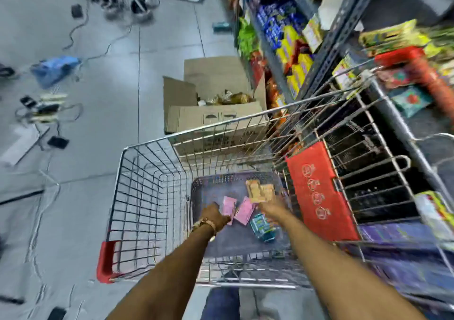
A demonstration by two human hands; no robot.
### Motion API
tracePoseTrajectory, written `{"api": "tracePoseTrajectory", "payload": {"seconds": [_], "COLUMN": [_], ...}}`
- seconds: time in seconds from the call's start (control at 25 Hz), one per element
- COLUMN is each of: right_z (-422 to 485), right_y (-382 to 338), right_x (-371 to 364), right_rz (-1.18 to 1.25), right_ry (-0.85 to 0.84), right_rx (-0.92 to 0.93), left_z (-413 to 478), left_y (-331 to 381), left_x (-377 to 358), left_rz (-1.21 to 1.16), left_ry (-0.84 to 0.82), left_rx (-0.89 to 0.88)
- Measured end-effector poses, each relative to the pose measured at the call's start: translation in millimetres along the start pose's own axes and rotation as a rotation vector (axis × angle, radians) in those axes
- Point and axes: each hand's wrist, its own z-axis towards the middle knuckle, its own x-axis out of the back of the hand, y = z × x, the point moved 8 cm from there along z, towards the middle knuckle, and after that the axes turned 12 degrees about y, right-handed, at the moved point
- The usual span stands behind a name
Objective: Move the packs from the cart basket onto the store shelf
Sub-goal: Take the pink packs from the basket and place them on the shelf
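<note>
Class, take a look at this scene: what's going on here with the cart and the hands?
A person is reaching both hands down into a wire cart basket parked beside a stocked store shelf. The left hand is at a pink pack, and the right hand reaches among a second pink pack, a tan pack and a teal pack. The picture is blurred, so no firm grasp shows. All the packs lie in the basket.

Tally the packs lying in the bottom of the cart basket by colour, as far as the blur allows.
Pink packs: 2
Tan packs: 2, overlapping, so the count is uncertain
Teal pack: 1
Total: 5 packs visible in the cart basket; both hands reach among them, so more may be hidden.
</note>
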Motion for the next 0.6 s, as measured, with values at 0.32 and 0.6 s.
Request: {"api": "tracePoseTrajectory", "payload": {"seconds": [0.32,0.6], "right_z": [82,82], "right_y": [62,80], "right_x": [-93,-116], "right_rz": [0.047,0.112], "right_ry": [0.178,0.257], "right_rx": [-0.259,-0.305], "left_z": [69,82], "left_y": [-25,-39], "left_x": [-59,-79], "left_rz": [-0.148,-0.355], "left_ry": [0.129,0.137], "left_rx": [0.174,0.283]}}
